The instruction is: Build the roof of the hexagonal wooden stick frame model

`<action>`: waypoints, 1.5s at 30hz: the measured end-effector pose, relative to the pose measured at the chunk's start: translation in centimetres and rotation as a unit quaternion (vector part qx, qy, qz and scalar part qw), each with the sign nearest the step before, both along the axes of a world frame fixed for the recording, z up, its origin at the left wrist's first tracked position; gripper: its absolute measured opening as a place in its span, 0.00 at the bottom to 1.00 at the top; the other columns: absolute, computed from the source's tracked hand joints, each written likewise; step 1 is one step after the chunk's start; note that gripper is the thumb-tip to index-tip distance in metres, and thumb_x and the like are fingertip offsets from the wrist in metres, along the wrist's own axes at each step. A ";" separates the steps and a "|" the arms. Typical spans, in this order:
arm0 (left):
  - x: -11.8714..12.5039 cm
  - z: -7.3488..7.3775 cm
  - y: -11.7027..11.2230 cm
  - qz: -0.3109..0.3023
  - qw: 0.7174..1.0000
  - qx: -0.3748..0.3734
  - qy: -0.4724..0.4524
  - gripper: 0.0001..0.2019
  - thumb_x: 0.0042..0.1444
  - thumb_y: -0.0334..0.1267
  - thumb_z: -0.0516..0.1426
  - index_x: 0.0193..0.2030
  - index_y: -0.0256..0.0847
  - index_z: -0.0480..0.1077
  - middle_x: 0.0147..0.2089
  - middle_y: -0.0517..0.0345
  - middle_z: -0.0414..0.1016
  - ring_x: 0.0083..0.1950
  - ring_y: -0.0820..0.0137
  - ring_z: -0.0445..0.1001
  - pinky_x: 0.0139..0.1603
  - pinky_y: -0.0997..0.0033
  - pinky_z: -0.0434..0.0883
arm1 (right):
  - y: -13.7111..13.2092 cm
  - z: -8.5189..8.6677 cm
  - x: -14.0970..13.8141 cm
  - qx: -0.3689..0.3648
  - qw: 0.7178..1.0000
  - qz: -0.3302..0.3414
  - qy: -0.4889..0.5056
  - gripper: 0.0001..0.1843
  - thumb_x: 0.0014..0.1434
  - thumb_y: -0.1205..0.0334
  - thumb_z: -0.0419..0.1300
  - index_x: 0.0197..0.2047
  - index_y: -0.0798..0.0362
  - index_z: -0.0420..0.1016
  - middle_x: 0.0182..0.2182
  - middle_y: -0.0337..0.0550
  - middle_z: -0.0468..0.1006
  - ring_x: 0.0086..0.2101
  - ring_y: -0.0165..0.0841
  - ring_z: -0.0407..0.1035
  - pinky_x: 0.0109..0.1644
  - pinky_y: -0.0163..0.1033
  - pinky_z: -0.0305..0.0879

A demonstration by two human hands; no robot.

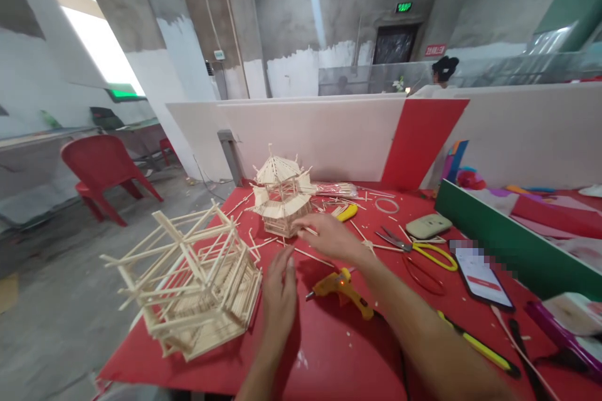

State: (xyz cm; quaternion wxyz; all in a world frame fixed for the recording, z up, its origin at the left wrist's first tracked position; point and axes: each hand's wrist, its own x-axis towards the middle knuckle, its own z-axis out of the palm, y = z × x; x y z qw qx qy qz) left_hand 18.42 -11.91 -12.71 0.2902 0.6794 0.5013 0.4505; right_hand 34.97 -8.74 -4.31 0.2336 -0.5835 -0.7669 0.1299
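Note:
My right hand (327, 236) reaches over to the base of a small pagoda model (281, 207) made of thin wooden sticks. Its fingers are pinched together around what looks like a short wooden stick (308, 230). Flat on the red table, my left hand (281, 291) has its fingers stretched out and holds nothing. Just left of it stands a larger open frame of wooden sticks (188, 288), tilted in view. A yellow glue gun (341, 290) with a lit orange light lies below my right forearm, its nozzle pointing left.
Scissors with yellow handles (430, 255), red-handled pliers (426, 279), a phone (482, 276) and a yellow-black cutter (486, 348) lie to the right. Loose sticks and a tape ring (386, 205) are behind. A green board (508, 238) and a white partition (305, 138) bound the red table (338, 363).

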 end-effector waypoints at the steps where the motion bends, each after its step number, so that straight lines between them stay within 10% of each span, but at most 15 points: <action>1: -0.5 -0.4 -0.9 0.005 1.000 -0.008 -0.010 0.20 0.68 0.44 0.47 0.58 0.40 0.73 0.60 0.45 0.74 0.62 0.62 0.71 0.64 0.57 0.66 | -1.8 -1.3 -1.5 0.027 0.996 -0.009 0.086 0.19 0.64 0.61 0.53 0.55 0.47 0.77 0.54 0.40 0.79 0.53 0.35 0.72 0.57 0.38 0.66; 6: -2.6 -4.3 -3.9 0.007 0.999 0.016 -0.043 0.19 0.66 0.46 0.48 0.54 0.40 0.74 0.56 0.45 0.77 0.57 0.61 0.75 0.59 0.58 0.71 | -7.8 -9.1 -9.1 0.189 0.914 -0.128 0.337 0.20 0.66 0.63 0.49 0.56 0.44 0.75 0.55 0.48 0.75 0.55 0.37 0.69 0.59 0.44 0.68; 10: -3.7 -6.5 -5.0 0.039 0.993 0.080 -0.071 0.18 0.65 0.47 0.50 0.48 0.39 0.76 0.48 0.45 0.81 0.49 0.61 0.79 0.51 0.62 0.75 | -9.8 -12.0 -12.0 0.295 0.876 -0.102 0.368 0.21 0.65 0.69 0.50 0.57 0.47 0.73 0.49 0.50 0.75 0.51 0.37 0.71 0.56 0.45 0.71; 19: -4.1 -5.8 -5.6 0.102 0.987 0.101 -0.077 0.15 0.64 0.44 0.51 0.33 0.39 0.73 0.29 0.56 0.76 0.31 0.67 0.74 0.32 0.71 0.71 | -10.2 -12.4 -12.3 0.293 0.888 -0.029 0.354 0.16 0.64 0.72 0.51 0.48 0.52 0.77 0.41 0.48 0.78 0.40 0.33 0.73 0.46 0.38 0.72; 45: -4.3 -7.0 -4.5 0.114 0.989 0.077 -0.047 0.15 0.64 0.46 0.49 0.41 0.40 0.73 0.34 0.53 0.79 0.36 0.64 0.77 0.36 0.69 0.71 | -9.5 -12.8 -12.4 0.297 0.879 -0.039 0.371 0.16 0.62 0.71 0.51 0.45 0.52 0.78 0.41 0.47 0.79 0.42 0.33 0.74 0.49 0.39 0.72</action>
